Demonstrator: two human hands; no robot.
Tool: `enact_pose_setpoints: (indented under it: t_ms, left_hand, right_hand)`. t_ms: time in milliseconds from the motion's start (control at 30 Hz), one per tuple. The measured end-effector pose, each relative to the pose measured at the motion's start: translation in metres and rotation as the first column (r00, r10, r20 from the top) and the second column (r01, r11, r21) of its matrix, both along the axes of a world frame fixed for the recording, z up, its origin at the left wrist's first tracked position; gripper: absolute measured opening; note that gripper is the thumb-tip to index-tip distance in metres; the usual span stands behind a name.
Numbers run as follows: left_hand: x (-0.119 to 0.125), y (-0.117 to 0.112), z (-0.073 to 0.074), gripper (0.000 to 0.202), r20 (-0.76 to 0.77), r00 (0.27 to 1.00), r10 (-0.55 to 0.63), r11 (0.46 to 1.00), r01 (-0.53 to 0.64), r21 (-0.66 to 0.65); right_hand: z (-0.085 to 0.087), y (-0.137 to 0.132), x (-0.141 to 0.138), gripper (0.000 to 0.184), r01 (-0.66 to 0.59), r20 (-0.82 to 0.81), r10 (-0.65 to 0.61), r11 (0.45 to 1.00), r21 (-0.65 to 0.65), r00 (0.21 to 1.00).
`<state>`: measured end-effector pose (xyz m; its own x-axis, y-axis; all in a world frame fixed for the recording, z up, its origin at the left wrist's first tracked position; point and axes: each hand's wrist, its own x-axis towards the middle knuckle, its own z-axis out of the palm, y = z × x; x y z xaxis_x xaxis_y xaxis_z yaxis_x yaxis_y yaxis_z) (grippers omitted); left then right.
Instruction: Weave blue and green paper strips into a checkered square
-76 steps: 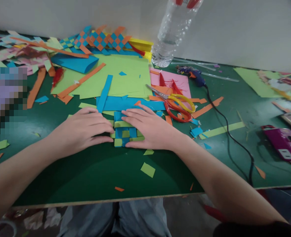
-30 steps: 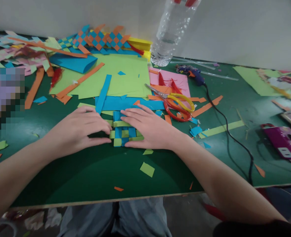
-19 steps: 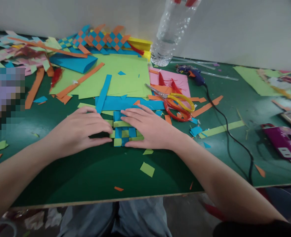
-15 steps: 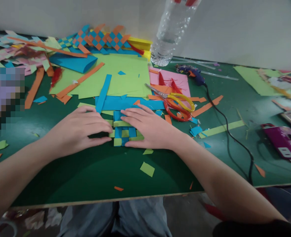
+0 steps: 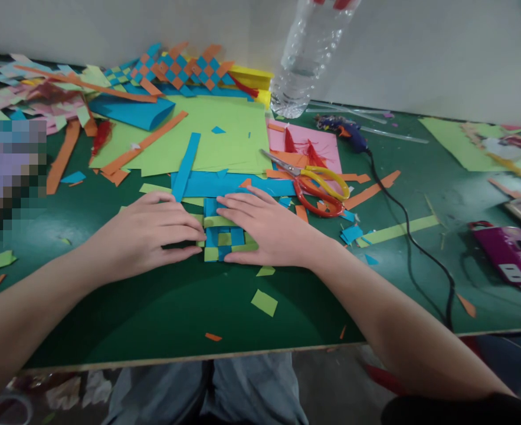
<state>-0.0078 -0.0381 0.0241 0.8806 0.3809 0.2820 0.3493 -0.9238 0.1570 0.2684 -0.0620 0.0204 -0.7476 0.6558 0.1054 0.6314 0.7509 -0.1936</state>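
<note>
A small mat woven from blue and green paper strips (image 5: 225,238) lies flat on the table between my hands. My right hand (image 5: 269,230) rests on its right part, fingers stretched out and pressing down, which hides that side. At the mat's left edge is my left hand (image 5: 163,230), with curved fingers touching the ends of the green strips and its thumb a little apart below. Just beyond the mat lie a wide blue paper strip (image 5: 238,185) and a narrower blue strip (image 5: 186,168) set at a slant.
Scissors (image 5: 320,188) with red and yellow handles lie right of the mat. Green sheets (image 5: 216,118) and woven orange-blue pieces (image 5: 176,71) are behind. A water bottle (image 5: 308,53) stands by the wall. The glue gun (image 5: 349,133) trails a black cord rightward. Paper scraps are scattered about.
My left hand has shifted slightly right against the mat's left edge, and its thumb and fingers have come closer together. My right hand stays in place on the mat.
</note>
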Motion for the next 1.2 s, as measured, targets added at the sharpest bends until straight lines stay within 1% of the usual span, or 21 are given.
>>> enact_pose_setpoints:
  t_ms: [100, 267, 367, 500, 667, 733, 833, 933, 1000, 1100, 1200]
  left_hand:
    - [0.001, 0.0, -0.001, 0.015, 0.016, 1.0, -0.02, 0.999, 0.019, 0.026]
    - [0.0, 0.003, -0.006, 0.018, 0.04, 0.999, 0.017, 1.0, -0.017, 0.004]
    - [0.0, 0.005, -0.007, 0.018, 0.068, 0.998, -0.013, 1.0, 0.012, 0.01]
    - [0.002, 0.006, -0.006, 0.027, 0.096, 0.994, -0.043, 0.998, 0.039, 0.04]
    - [0.003, 0.007, -0.009, 0.036, 0.078, 0.997, -0.022, 1.0, 0.023, -0.021]
    - [0.002, 0.007, -0.011, 0.036, 0.087, 0.996, -0.024, 0.999, 0.027, -0.033]
    - [0.002, 0.007, -0.012, 0.032, 0.118, 0.992, -0.043, 0.999, 0.043, 0.003]
    - [0.002, 0.006, -0.008, 0.027, 0.143, 0.989, -0.042, 0.999, 0.038, 0.026]
    - [0.001, 0.006, -0.003, 0.026, 0.137, 0.988, -0.066, 0.998, 0.063, 0.031]
    - [0.001, 0.006, 0.004, 0.033, 0.093, 0.99, -0.105, 0.993, 0.101, 0.054]
    - [0.0, 0.005, 0.006, 0.034, 0.064, 0.992, -0.106, 0.991, 0.099, 0.094]
  right_hand:
    - [0.0, 0.0, 0.0, 0.075, 0.0, -0.017, 0.0, 1.0, -0.01, 1.0]
    - [-0.001, 0.0, 0.0, 0.075, -0.003, -0.02, 0.002, 1.0, -0.02, 1.0]
    - [-0.001, 0.001, 0.0, 0.075, -0.002, -0.01, 0.002, 1.0, -0.009, 1.0]
    - [0.0, 0.0, 0.0, 0.076, -0.001, 0.002, 0.001, 1.0, -0.017, 1.0]
    - [0.001, 0.0, 0.0, 0.076, 0.004, 0.013, -0.004, 1.0, -0.011, 1.0]
    - [0.001, 0.0, 0.0, 0.076, 0.002, 0.014, -0.002, 1.0, -0.002, 1.0]
    - [0.0, 0.0, 0.0, 0.075, 0.002, 0.006, -0.002, 1.0, -0.007, 1.0]
    - [-0.001, 0.0, 0.0, 0.076, 0.005, 0.004, -0.005, 1.0, -0.015, 1.0]
    - [-0.001, 0.0, 0.0, 0.078, 0.004, 0.013, -0.004, 1.0, -0.01, 1.0]
    - [-0.001, 0.0, 0.0, 0.08, -0.001, 0.017, 0.001, 1.0, -0.004, 1.0]
    - [-0.001, 0.0, 0.0, 0.079, -0.003, 0.003, 0.003, 1.0, -0.013, 1.0]
